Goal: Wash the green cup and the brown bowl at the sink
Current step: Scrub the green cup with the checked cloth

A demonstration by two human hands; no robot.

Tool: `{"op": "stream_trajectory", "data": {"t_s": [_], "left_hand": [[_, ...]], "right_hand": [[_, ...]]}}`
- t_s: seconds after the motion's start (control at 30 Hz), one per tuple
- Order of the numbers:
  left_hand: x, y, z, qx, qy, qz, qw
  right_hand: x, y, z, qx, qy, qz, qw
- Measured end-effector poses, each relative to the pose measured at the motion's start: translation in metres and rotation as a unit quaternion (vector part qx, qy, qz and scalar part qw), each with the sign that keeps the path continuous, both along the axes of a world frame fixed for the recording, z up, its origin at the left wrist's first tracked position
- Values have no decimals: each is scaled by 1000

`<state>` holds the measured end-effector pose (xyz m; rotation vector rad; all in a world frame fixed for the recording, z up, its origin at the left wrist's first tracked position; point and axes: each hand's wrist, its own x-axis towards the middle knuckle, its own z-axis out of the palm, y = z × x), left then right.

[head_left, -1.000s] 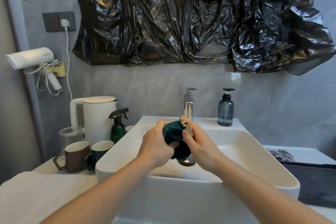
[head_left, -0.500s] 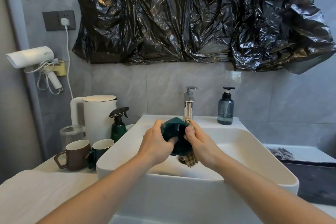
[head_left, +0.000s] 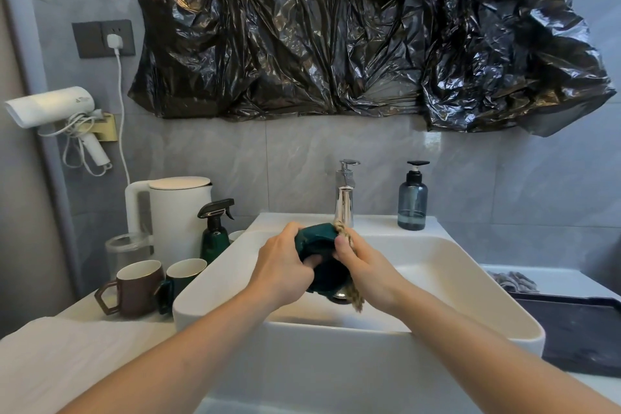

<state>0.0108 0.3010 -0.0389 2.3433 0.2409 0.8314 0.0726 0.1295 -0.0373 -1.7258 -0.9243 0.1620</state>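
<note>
- From the head camera we see the green cup (head_left: pixel 319 245) held over the sink (head_left: pixel 447 265), just in front of the tap (head_left: pixel 345 198).
- Our left hand (head_left: pixel 285 265) curls round the cup's left side.
- Our right hand (head_left: pixel 366 265) presses a tan scrubber (head_left: pixel 346 235) against the cup's right side, thumb on the cup.
- A brown mug (head_left: pixel 134 289) and another green mug (head_left: pixel 183 276) stand on the counter left of the sink.

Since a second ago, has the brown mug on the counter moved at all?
No. The brown mug sits in the same spot, left of the sink beside the green mug and in front of the white kettle; the slight shift is the camera's.
</note>
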Motion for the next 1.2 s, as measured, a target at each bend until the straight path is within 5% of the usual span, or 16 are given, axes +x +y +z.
{"op": "stream_trajectory", "data": {"t_s": [0.27, 0.43, 0.57, 0.67, 0.83, 1.07, 1.2], "left_hand": [[1, -1, 1, -97, 10, -28, 995], [-1, -3, 0, 16, 2, 0, 1000], [0, -3, -1, 69, 9, -17, 997], [0, -2, 0, 45, 0, 0, 999], [2, 0, 1, -10, -17, 28, 999], [2, -5, 0, 33, 22, -7, 999], [3, -3, 1, 11, -12, 13, 1000]], "right_hand": [[-3, 1, 3, -14, -7, -53, 998], [-2, 3, 1, -4, -86, -75, 993], [4, 5, -6, -84, -208, -65, 972], [3, 6, -4, -65, -183, -50, 980], [2, 4, -5, -51, -16, -10, 999], [-3, 8, -2, -36, -163, -36, 985], [2, 6, -2, -13, -41, 3, 999]]}}
